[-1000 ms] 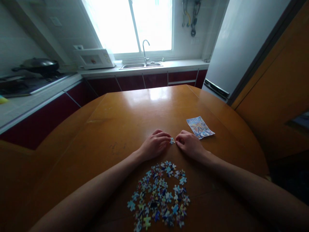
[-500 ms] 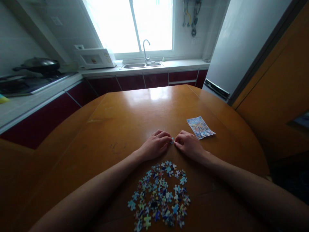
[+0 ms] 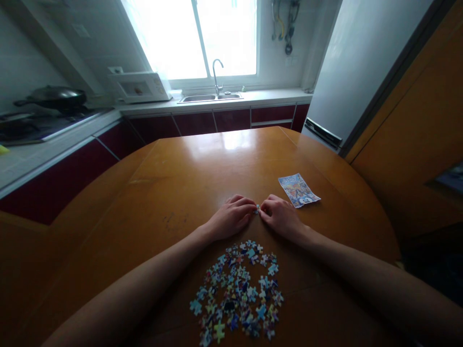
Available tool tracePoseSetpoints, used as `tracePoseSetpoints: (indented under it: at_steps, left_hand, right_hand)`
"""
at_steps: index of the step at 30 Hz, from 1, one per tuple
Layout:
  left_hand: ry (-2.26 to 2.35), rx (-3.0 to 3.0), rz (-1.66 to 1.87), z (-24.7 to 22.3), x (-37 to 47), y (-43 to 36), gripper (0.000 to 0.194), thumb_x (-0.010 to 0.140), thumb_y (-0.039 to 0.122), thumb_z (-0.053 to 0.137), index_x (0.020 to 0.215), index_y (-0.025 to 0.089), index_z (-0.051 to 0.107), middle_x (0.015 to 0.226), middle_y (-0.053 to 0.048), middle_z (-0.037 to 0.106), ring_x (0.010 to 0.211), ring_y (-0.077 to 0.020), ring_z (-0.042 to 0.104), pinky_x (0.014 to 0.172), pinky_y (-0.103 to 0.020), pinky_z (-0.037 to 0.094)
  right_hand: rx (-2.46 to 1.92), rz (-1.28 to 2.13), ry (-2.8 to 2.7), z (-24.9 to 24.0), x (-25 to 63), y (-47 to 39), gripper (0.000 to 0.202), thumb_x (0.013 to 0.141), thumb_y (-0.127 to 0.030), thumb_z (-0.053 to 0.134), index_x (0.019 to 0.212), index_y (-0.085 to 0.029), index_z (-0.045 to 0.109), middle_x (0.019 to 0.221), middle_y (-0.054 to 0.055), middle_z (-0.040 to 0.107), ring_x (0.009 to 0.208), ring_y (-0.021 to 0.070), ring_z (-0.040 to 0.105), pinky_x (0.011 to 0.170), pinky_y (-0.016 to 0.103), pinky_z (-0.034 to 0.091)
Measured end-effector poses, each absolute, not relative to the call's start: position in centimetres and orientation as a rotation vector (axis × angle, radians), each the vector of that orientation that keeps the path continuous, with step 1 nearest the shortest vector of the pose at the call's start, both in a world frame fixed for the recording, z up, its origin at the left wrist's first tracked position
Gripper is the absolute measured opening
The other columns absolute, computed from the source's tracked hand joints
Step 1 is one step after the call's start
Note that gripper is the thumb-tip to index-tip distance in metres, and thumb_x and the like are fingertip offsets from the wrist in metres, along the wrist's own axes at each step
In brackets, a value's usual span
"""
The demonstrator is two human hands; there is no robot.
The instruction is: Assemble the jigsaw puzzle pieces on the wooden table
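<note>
Both hands rest on the wooden table [image 3: 202, 168], almost fingertip to fingertip. Between them lies a small bit of jigsaw puzzle [image 3: 257, 209], pale blue and white, mostly covered by fingers; I cannot tell how many pieces make it up. My left hand [image 3: 234, 218] has its fingers together and pressed on the left side of it. From the right, my right hand [image 3: 280, 215] pinches its edge between thumb and curled fingers. Nearer to me, between my forearms, spreads a loose heap of many-coloured puzzle pieces [image 3: 238, 289].
A creased picture sheet [image 3: 298, 190] lies on the table beyond my right hand. Past the table stand a counter with a sink [image 3: 211, 97], a white microwave [image 3: 140, 87], a pan [image 3: 54, 98] on the stove, and a tall fridge [image 3: 356, 72] at the right.
The whole view has shifted slightly, moving everything a little to the left in the picture. Both hands stay at the small bit of puzzle, with hardly any finger movement.
</note>
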State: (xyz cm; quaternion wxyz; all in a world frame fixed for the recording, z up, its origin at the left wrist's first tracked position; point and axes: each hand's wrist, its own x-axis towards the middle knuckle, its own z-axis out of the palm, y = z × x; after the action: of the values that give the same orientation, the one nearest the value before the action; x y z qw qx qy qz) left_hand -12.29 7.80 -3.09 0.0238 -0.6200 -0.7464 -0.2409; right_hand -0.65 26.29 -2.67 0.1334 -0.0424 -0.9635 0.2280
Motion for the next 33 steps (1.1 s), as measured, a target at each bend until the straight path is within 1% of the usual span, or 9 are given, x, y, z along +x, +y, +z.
tracePoseSetpoints:
  at_steps: [12,17,21,25,29,33]
  left_hand:
    - [-2.310,-1.912,-0.807,-3.19,-12.44,7.74,0.028,0.098,0.016,0.053,0.119,0.026,0.069,0.120,-0.003,0.071,0.110,-0.0216,0.058,0.100,-0.040,0.049]
    - [-2.334,-1.896,-0.780,-3.10,-12.19,7.74,0.027,0.099,0.018,0.051,0.119,0.026,0.067,0.122,-0.003,0.069,0.113,-0.0219,0.057,0.103,-0.041,0.047]
    - [-2.363,-1.873,-0.721,-3.07,-12.00,7.70,0.026,0.097,0.018,0.053,0.118,0.026,0.066,0.126,-0.004,0.065,0.118,-0.0236,0.055,0.106,-0.042,0.045]
    - [-2.357,-1.879,-0.715,-3.19,-12.02,7.68,0.026,0.096,0.018,0.053,0.118,0.026,0.065,0.125,-0.004,0.066,0.118,-0.0232,0.055,0.107,-0.042,0.045]
    - [-2.339,-1.858,-0.792,-3.38,-12.07,7.76,0.023,0.098,0.018,0.052,0.116,0.023,0.064,0.118,-0.005,0.070,0.112,-0.0213,0.058,0.102,-0.039,0.049]
    - [-2.338,-1.796,-0.863,-3.67,-12.14,7.89,0.021,0.100,0.021,0.053,0.118,0.020,0.063,0.111,-0.007,0.071,0.105,-0.0206,0.061,0.096,-0.036,0.051]
  right_hand:
    - [-0.154,0.721,-2.822,-2.52,-0.63,26.30,0.015,0.092,-0.029,0.063,0.081,-0.022,0.069,0.090,0.003,0.065,0.080,0.0157,0.062,0.070,0.028,0.041]
    - [-0.150,0.740,-2.810,-2.55,-0.59,26.35,0.016,0.092,-0.029,0.062,0.080,-0.022,0.069,0.090,0.003,0.065,0.081,0.0163,0.062,0.071,0.028,0.041]
    - [-0.131,0.767,-2.807,-2.62,-0.55,26.49,0.015,0.092,-0.028,0.062,0.081,-0.022,0.069,0.089,0.003,0.065,0.081,0.0170,0.062,0.072,0.029,0.042]
    - [-0.117,0.781,-2.811,-2.75,-0.55,26.67,0.015,0.092,-0.029,0.062,0.082,-0.022,0.070,0.089,0.004,0.065,0.081,0.0175,0.062,0.072,0.029,0.043]
    - [-0.094,0.797,-2.820,-2.82,-0.57,26.84,0.014,0.092,-0.027,0.062,0.083,-0.021,0.070,0.090,0.004,0.066,0.082,0.0180,0.062,0.074,0.029,0.044]
    - [-0.062,0.820,-2.813,-2.80,-0.55,27.01,0.018,0.094,-0.025,0.057,0.085,-0.020,0.072,0.091,0.006,0.066,0.084,0.0184,0.063,0.078,0.030,0.045]
